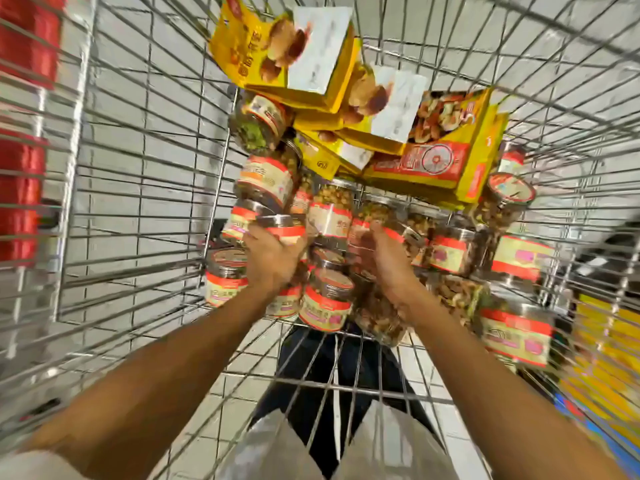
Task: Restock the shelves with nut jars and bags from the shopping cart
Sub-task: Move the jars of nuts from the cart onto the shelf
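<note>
Our left hand (273, 261) grips a lidded jar (284, 230) and our right hand (382, 268) curls round a second jar (393, 233), both just below the yellow bags (429, 161), which we judge could slide down if these jars prop them.

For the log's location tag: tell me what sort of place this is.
Likely a shop or supermarket aisle: a wire shopping cart holds many identical labelled nut jars and yellow nut bags.
</note>
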